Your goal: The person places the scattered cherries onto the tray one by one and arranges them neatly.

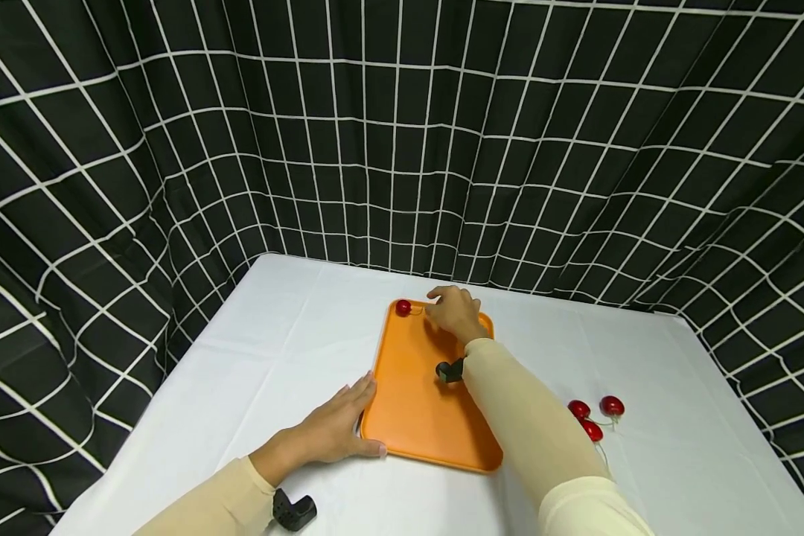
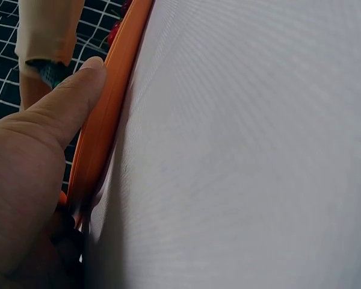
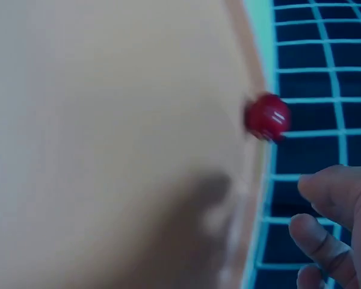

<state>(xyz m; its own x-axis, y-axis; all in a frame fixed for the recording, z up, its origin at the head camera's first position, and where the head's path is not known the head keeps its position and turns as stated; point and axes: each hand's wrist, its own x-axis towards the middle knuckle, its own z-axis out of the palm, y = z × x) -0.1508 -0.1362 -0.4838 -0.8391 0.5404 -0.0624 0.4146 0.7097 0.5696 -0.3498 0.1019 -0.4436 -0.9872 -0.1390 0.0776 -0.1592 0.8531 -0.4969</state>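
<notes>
An orange tray (image 1: 422,402) lies on the white tablecloth. My left hand (image 1: 338,428) rests at its near left corner, fingers straight along the left side and thumb by the front rim. In the left wrist view the left thumb (image 2: 66,102) lies against the tray's rim (image 2: 111,96). One red cherry (image 1: 403,307) with a thin stem sits in the far left corner. Beside it, over the tray's far end, is my right hand (image 1: 454,313). The right wrist view shows that hand's fingers (image 3: 319,241) apart, nothing between them, short of the cherry (image 3: 268,117).
To the right of the tray, three red cherries (image 1: 612,406) with stems lie close together on the tablecloth (image 1: 543,327). A black curtain (image 1: 415,134) with white grid lines encloses the table at the back and sides. Each wrist carries a small black camera (image 1: 295,512).
</notes>
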